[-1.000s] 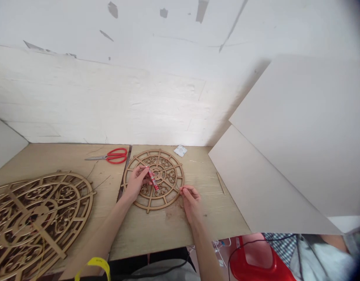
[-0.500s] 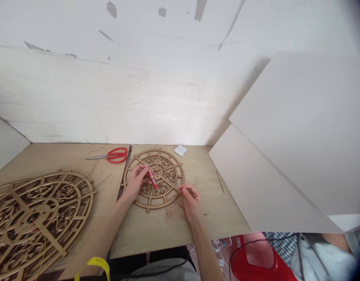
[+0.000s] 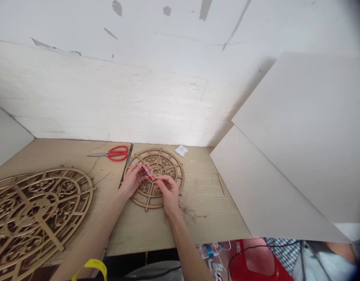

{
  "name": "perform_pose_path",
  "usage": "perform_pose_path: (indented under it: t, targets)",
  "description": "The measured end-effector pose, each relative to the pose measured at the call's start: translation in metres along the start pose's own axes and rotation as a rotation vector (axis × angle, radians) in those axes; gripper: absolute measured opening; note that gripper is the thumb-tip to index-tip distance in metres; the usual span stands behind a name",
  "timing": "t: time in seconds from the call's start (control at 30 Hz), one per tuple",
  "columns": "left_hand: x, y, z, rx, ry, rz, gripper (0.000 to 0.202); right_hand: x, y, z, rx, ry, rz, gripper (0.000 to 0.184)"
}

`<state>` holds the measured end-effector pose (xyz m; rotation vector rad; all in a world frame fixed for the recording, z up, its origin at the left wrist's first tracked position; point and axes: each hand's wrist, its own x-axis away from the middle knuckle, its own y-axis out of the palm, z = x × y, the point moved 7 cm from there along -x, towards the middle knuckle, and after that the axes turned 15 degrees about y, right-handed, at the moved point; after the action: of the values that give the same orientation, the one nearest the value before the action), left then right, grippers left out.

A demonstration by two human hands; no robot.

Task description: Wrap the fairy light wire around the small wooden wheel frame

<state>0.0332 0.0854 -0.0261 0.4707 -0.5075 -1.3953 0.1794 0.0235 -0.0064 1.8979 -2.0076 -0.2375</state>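
Observation:
A small round laser-cut wooden lattice (image 3: 171, 164) lies flat on the wooden table (image 3: 156, 226). My left hand (image 3: 131, 180) rests on its left part with its fingers closed on a small red tube (image 3: 148, 171), held slanted over the lattice's centre. My right hand (image 3: 168, 191) is over the lattice's lower middle, with its fingertips pinched at the tube's lower end. What the right fingers grip there is too small to make out.
A large oval wooden lattice (image 3: 33, 210) lies at the left of the table. Red-handled scissors (image 3: 112, 153) lie behind it, a crumpled white scrap (image 3: 181, 150) near the wall. Large grey boards (image 3: 288, 156) lean at the right. A red stool (image 3: 256, 261) stands below the table's edge.
My right hand has moved left from the lattice's right rim to the tube's lower end. The left hand has tilted the tube slightly upward.

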Motion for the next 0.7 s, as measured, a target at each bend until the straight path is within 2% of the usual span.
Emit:
perform_pose_path:
  t: [0.1, 0.23, 0.47, 0.7]
  targets:
    - [0.002, -0.001, 0.0, 0.019, -0.002, 0.019, 0.011, -0.004, 0.007, 0.007, -0.042, 0.006, -0.038, 0.029]
    - [0.004, 0.001, 0.0, 0.009, -0.014, 0.015, 0.009, 0.0, 0.005, 0.009, -0.025, -0.008, -0.051, 0.035]
    - [0.012, 0.004, -0.002, 0.01, -0.097, 0.039, 0.009, 0.001, 0.002, 0.008, -0.057, -0.007, -0.015, 0.025]
    - [0.016, 0.008, -0.007, 0.008, -0.118, -0.008, 0.006, 0.003, 0.0, 0.009, -0.096, 0.027, -0.026, 0.022]
